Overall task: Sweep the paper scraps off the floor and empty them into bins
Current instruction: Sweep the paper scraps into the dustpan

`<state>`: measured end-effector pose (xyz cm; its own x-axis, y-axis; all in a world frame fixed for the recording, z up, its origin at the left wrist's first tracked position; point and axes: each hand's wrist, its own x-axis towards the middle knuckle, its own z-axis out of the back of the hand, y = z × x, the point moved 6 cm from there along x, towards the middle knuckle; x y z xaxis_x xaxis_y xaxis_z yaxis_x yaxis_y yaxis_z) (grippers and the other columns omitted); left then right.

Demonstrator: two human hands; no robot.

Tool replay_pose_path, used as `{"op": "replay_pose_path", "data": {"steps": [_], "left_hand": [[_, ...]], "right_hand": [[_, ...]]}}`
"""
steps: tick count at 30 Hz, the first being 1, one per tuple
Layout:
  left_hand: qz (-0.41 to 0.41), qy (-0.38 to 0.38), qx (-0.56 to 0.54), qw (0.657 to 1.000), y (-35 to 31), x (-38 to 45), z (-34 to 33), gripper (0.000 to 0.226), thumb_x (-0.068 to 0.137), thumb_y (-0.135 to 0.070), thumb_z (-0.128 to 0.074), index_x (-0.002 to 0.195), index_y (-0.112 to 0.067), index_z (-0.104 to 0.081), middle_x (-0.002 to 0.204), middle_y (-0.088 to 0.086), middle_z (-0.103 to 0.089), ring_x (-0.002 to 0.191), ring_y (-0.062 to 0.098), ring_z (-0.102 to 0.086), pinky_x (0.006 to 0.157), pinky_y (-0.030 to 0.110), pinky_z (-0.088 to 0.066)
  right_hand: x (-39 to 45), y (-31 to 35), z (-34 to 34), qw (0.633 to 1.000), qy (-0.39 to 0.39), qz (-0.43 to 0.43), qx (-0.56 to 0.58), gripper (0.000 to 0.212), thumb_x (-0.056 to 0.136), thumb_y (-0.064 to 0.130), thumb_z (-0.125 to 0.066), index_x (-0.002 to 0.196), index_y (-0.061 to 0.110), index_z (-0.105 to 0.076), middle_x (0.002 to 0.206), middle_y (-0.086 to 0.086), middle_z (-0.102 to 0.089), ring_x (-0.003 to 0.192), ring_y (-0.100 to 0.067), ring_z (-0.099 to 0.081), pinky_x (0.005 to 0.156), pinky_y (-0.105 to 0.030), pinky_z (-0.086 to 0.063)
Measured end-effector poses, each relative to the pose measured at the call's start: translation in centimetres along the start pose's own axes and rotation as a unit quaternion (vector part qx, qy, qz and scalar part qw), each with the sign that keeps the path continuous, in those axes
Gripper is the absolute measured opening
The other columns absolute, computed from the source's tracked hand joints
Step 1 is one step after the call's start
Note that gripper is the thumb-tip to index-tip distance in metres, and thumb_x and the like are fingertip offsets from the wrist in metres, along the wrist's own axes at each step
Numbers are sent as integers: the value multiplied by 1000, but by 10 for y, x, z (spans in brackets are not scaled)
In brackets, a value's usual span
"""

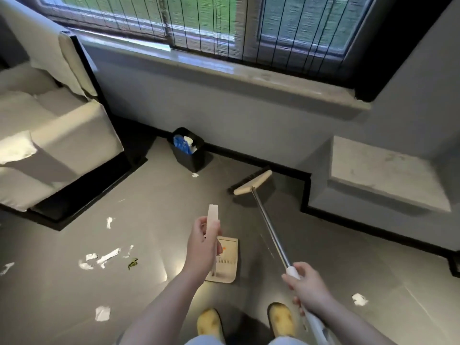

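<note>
My left hand (202,247) grips the upright white handle of a beige dustpan (225,261), whose pan rests on the grey floor below it. My right hand (307,287) holds the broom handle (270,232); the beige broom head (252,186) with dark bristles sits on the floor near the baseboard. White paper scraps (104,258) lie scattered at the left, one scrap (102,313) near my feet, another scrap (359,299) at the right, and a small scrap (195,174) by the bin. A black bin (190,155) with blue and white rubbish stands against the wall.
A cream sofa (57,135) on a black base fills the left. A window sill (224,68) runs along the far wall, and a stepped grey ledge (380,170) juts out at the right. My yellow slippers (209,322) are at the bottom.
</note>
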<state>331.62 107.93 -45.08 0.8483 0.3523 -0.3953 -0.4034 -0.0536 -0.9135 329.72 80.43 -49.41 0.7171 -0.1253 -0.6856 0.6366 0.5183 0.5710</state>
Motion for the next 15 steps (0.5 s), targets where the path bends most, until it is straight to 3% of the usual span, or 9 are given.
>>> {"op": "replay_pose_path", "data": {"steps": [5,11,15], "left_hand": [[19,-81,25,996,7,-20,18,21,100,-33,-53,110,-15,-52,92,7,-66,59,19,-57,59,33,-49],[8,-183,10,983,20,-54,5,19,100,-34,-55,106,-15,-53,90,8,-66,57,16,-55,57,32,-48],[3,-270,-12,963,28,-90,-8,19,100,-34,-54,105,-16,-52,87,8,-64,57,19,-53,55,33,-47]], "right_hand": [[19,16,19,995,80,26,-55,40,91,19,-64,126,13,-48,89,-13,-63,43,-13,-49,37,-22,-40],[29,21,37,978,147,78,-123,45,90,25,-65,130,18,-47,94,-10,-65,52,-15,-55,37,-21,-41],[38,18,47,968,202,78,-125,44,90,25,-66,130,19,-47,86,-9,-65,46,-12,-53,39,-23,-43]]}}
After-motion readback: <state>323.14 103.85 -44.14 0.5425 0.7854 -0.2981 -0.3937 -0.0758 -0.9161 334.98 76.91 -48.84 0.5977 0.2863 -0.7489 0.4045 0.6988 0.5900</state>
